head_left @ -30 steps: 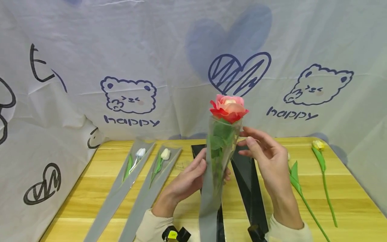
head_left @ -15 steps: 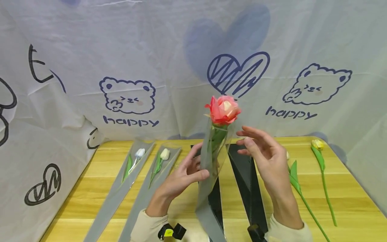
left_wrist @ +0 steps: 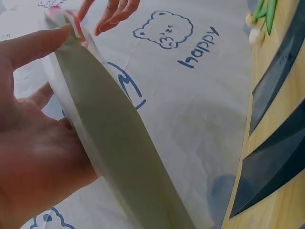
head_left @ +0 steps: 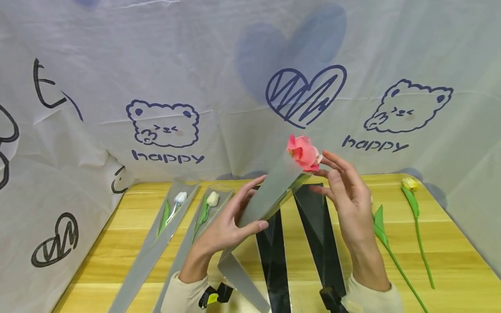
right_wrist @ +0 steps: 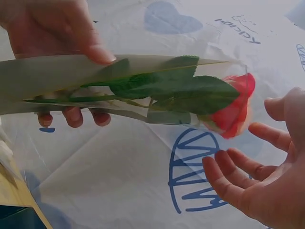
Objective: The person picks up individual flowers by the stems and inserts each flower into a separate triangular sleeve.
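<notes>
My left hand grips a grey and clear flower sleeve around its middle, thumb on one side and fingers on the other. Inside the sleeve is a pink-red artificial rose, its bloom poking out of the top and tilted to the right. Green leaves and a stem show through the clear side in the right wrist view. The sleeve's lower end bends toward the table. My right hand holds nothing; its loosely bent fingers are spread right beside the bloom.
Two grey sleeves, each with a white tulip, lie on the left of the wooden table. Two black sleeves lie in the middle. At right are a yellow tulip and another green-stemmed flower. A printed cloth hangs behind.
My left hand has turned the wrapped rose from nearly upright to leaning right, so the sleeve's grey side now shows. The right hand stays beside it, slightly higher.
</notes>
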A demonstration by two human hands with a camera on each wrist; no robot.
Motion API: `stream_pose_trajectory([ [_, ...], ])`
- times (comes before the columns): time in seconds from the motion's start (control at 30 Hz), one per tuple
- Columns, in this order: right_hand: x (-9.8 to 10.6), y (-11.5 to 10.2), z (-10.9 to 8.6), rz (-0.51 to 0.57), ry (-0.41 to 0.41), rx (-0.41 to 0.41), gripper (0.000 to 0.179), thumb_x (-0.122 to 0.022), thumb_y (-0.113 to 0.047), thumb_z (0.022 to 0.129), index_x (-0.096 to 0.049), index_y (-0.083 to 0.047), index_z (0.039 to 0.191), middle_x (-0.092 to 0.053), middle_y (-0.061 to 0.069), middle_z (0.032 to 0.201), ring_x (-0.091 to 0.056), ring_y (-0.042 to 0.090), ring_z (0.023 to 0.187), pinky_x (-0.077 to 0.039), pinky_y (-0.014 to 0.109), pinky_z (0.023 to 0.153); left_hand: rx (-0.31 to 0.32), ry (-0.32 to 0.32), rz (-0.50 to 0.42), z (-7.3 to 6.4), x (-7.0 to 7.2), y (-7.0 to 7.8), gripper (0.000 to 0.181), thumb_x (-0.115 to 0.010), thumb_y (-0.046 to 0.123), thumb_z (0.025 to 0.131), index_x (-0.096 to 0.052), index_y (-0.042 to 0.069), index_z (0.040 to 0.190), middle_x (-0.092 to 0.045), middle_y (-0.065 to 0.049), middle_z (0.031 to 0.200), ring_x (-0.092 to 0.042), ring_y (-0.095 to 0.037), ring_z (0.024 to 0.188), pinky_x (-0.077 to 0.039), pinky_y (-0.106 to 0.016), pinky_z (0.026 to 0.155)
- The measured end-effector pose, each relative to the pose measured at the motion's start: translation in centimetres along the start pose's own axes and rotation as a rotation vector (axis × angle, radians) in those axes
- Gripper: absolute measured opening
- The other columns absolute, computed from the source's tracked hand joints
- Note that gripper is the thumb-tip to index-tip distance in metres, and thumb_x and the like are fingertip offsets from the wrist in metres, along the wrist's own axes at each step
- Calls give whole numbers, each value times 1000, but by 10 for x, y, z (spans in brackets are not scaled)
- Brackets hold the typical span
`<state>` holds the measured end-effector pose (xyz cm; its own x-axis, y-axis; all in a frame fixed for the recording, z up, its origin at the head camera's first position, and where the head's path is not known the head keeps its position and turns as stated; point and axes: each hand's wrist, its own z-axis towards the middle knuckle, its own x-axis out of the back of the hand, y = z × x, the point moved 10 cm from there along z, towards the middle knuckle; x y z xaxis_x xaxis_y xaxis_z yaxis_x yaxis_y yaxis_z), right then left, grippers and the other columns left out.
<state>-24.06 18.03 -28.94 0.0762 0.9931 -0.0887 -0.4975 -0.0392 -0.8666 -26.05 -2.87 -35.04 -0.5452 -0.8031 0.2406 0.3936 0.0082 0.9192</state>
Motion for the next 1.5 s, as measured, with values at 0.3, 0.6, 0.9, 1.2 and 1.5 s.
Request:
stream_pose_trajectory([
  [0.3,1,-3,-1,-145,-21,47,36,-41,-13,111,-63,0,137,-54,9,145,-53,27,128,-52,23,95,21,-54,66,1,-8,-6,75,-68,18,98,-30,34,161,-51,-7,142,-56,-26,115,-51,-44,91],
  [0.6,-8,-10,0,-241,-103,136,38,-37,-7,111,-71,4,124,-54,11,145,-50,27,132,-48,26,96,53,-243,-270,2,-30,-9,57,-41,19,110,-22,25,164,-42,-19,150,-56,-43,114,-50,-47,98],
  [0.9,-1,1,-5,-292,-213,1,45,-29,-17,114,-66,1,132,-60,10,140,-47,22,136,-32,57,114,161,-366,-362,-4,-50,-15,55,-31,29,113,-14,28,165,-50,-26,139,-58,-31,101,-51,-38,92],
  [1.2,-14,21,-8,-327,-427,-105,53,-33,-23,114,-80,-4,101,-57,7,145,-35,31,146,-23,73,111,195,-431,-348,-5,-64,-19,55,-23,34,113,-8,30,166,-44,-18,152,-62,-34,108,-52,-44,97],
  [1.5,3,23,-4,-362,-287,-114,55,-28,-28,115,-74,1,118,-57,9,145,-43,28,142,-38,54,111,211,-320,-391,-1,-48,-30,52,-22,32,113,-19,19,164,-61,-25,129,-68,-30,102,-57,-38,86],
])
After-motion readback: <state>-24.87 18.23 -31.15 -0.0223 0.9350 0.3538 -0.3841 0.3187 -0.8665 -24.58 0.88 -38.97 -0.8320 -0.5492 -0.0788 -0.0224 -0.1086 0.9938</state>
